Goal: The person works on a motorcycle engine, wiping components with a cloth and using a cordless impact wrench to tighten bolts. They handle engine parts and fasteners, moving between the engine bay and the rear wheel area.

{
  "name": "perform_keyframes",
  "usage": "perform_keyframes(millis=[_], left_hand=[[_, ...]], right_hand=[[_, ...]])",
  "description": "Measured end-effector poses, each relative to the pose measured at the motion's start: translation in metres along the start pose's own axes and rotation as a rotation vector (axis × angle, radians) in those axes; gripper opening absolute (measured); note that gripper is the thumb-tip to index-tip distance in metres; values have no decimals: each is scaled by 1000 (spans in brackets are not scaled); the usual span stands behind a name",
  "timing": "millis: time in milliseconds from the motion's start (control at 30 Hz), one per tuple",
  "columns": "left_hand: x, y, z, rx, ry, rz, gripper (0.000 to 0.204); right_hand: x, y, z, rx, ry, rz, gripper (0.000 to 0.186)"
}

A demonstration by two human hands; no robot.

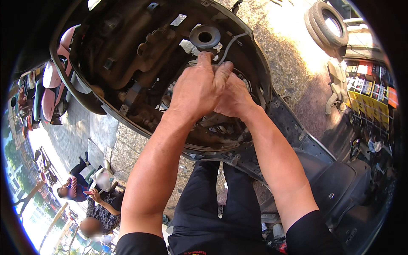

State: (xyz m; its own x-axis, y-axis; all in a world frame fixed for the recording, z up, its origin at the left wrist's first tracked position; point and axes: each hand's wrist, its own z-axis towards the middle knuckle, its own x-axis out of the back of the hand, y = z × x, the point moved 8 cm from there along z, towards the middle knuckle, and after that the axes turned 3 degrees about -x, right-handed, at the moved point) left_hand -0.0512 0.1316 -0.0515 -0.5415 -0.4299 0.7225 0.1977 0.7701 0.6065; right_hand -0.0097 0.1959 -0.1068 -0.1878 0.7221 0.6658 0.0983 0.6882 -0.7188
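Currently, hands: left hand point(193, 91) and right hand point(235, 94) together, overlapping at the inner sides; grip hidden, can't tell what they're clamped on.
Dark shell: point(112, 80) directly under both hands, open side up toward the camera, long axis upper left to lower right.
Grey round part: point(196, 37) in the shell, just beyond the left hand; central hole faces up.
Grey hose: point(228, 47) bends from the shell's right rim toward the hands.
Black panelling: point(314, 174) lower right, beside the shell.
Surroundings: tires point(318, 23) upper right, pink panel point(50, 104) left, two people point(104, 214) lower left.
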Motion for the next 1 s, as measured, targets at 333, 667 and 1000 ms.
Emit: perform_keyframes(millis=[333,667,1000], left_hand=[[9,-61,-57,238,404,-404,61],[-79,-118,-41,413,138,-443,67],[-132,-151,-24,469,196,-897,41]], right_hand=[[2,3,-28,9,33,-32,85],[-35,30,-21,-96,-104,-68,77],[-64,51,-17,-102,-118,-64,69]])
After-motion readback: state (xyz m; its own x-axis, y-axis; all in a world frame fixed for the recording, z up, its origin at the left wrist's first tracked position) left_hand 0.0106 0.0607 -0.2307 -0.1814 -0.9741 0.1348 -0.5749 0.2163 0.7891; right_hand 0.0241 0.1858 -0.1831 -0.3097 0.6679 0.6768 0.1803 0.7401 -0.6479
